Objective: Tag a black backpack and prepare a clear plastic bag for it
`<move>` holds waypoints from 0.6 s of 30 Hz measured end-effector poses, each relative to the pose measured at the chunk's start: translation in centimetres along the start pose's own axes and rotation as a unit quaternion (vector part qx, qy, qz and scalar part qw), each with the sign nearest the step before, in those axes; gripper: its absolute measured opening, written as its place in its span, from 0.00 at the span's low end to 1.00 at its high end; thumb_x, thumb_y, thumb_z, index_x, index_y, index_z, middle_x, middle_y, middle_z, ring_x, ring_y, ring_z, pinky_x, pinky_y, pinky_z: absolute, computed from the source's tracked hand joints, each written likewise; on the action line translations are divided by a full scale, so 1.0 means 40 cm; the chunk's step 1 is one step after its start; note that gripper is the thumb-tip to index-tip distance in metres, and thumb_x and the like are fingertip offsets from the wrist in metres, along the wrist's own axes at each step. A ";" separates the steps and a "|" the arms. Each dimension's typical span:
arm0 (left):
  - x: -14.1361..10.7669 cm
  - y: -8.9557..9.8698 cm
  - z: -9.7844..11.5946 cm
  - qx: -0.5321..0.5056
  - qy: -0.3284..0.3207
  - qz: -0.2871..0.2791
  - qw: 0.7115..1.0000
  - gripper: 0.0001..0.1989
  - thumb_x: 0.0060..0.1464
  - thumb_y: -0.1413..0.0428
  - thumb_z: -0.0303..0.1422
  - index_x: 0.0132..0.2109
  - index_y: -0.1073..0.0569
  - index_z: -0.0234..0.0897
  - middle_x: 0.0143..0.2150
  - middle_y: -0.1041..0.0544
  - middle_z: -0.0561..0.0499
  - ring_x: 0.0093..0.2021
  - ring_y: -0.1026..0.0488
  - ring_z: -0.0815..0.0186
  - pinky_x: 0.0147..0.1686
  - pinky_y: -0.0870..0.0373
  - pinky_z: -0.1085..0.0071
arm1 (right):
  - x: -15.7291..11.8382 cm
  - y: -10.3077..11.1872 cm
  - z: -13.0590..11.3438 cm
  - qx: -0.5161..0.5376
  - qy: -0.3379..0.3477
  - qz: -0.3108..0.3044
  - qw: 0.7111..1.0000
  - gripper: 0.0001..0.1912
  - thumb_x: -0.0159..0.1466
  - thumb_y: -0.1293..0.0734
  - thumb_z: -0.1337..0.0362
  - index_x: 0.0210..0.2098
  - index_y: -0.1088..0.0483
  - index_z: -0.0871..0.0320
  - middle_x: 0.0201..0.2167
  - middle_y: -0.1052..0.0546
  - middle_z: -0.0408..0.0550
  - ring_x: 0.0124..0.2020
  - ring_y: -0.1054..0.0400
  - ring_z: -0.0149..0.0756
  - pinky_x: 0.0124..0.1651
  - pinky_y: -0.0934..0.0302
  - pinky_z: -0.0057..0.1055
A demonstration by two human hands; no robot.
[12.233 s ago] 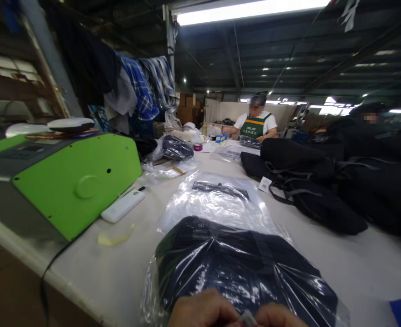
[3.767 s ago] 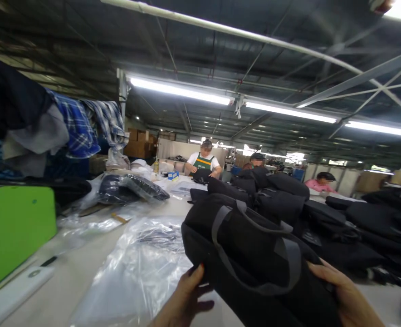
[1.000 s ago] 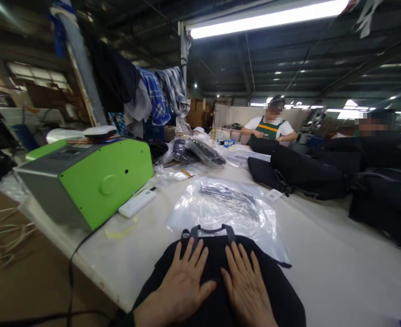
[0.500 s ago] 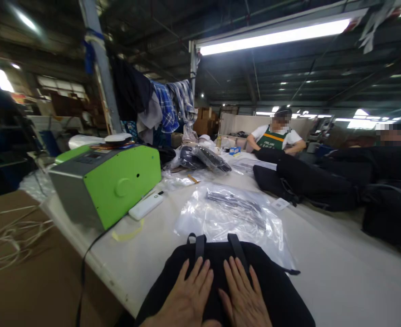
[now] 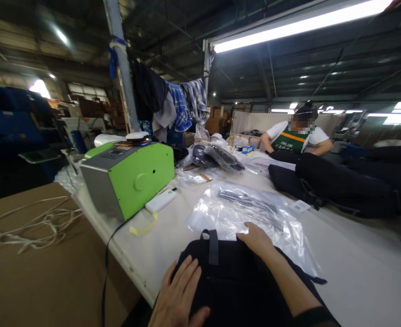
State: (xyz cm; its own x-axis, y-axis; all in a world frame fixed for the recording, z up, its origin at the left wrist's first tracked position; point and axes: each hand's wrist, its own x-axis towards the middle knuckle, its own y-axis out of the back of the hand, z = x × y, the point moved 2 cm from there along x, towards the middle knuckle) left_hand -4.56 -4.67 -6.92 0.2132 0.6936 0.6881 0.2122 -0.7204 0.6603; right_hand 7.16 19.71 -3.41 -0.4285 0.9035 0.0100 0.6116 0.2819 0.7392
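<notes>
The white table is running far and right with bare room, its near-left edge dropping beside a brown carton. The black bag is lying at the near edge; the left hand is pressing flat, fingers spread, gripping nothing. The right hand is curling over the bag's far rim, touching a clear plastic bag holding a dark strap.

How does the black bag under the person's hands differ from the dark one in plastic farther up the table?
The black bag lies bare and flat at the near table edge, its grey strap showing; the wrapped bag sits inside shiny clear plastic beyond the green machine. The left hand rests flat on the near bag and the right hand reaches over its top edge; nobody touches the wrapped one. Both are dark fabric.
</notes>
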 end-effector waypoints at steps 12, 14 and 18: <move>-0.019 -0.043 -0.002 -0.020 -0.007 0.014 1.000 0.23 0.58 0.54 0.43 0.49 0.29 0.29 0.49 0.24 0.43 0.54 0.33 0.58 0.64 0.57 0.59 | -0.107 0.128 0.013 0.422 0.033 -0.003 0.906 0.34 0.46 0.27 0.56 0.52 0.35 0.57 0.29 0.23 0.43 0.34 0.29 0.36 0.45 0.37 0.36; -0.019 -0.047 -0.007 -0.012 -0.016 0.023 1.000 0.22 0.57 0.53 0.45 0.47 0.28 0.31 0.47 0.23 0.44 0.51 0.31 0.58 0.64 0.58 0.60 | -0.134 0.149 0.019 0.438 0.052 -0.028 0.897 0.35 0.49 0.27 0.58 0.54 0.36 0.54 0.29 0.23 0.44 0.34 0.30 0.36 0.44 0.37 0.35; -0.015 -0.046 -0.011 -0.042 0.010 0.018 0.999 0.26 0.56 0.51 0.45 0.54 0.32 0.29 0.49 0.24 0.43 0.53 0.32 0.60 0.65 0.61 0.63 | -0.204 0.172 0.042 0.332 0.110 -0.108 0.931 0.28 0.55 0.30 0.57 0.55 0.35 0.50 0.30 0.23 0.46 0.36 0.29 0.39 0.40 0.34 0.34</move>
State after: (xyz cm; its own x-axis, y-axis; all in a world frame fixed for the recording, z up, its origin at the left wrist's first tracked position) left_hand -5.50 -3.78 -8.41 0.2008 0.6680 0.7165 0.1244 -0.7429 0.6578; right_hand 16.00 14.81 0.45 -0.6705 0.7349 0.1020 0.7401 0.6527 0.1622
